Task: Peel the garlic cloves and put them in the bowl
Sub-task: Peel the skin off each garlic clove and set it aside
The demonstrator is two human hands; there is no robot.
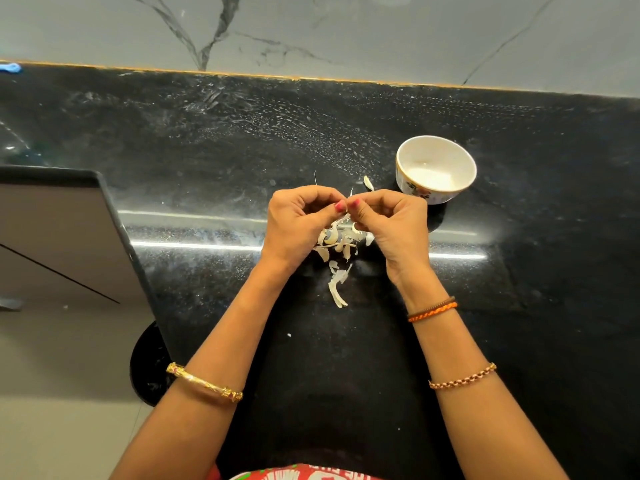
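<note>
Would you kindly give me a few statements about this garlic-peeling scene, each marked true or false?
1. The white bowl stands on the counter beyond the right hand. True.
2. The bowl is heaped with peeled cloves. False: no cloves can be made out in it.
3. Loose garlic skins lie on the black counter under the hands. True.
4. The left hand rests flat on the counter. False: its fingers are curled, fingertips meeting the right hand's over the skins.
5. The skins are piled inside the bowl. False: they lie on the counter.
</note>
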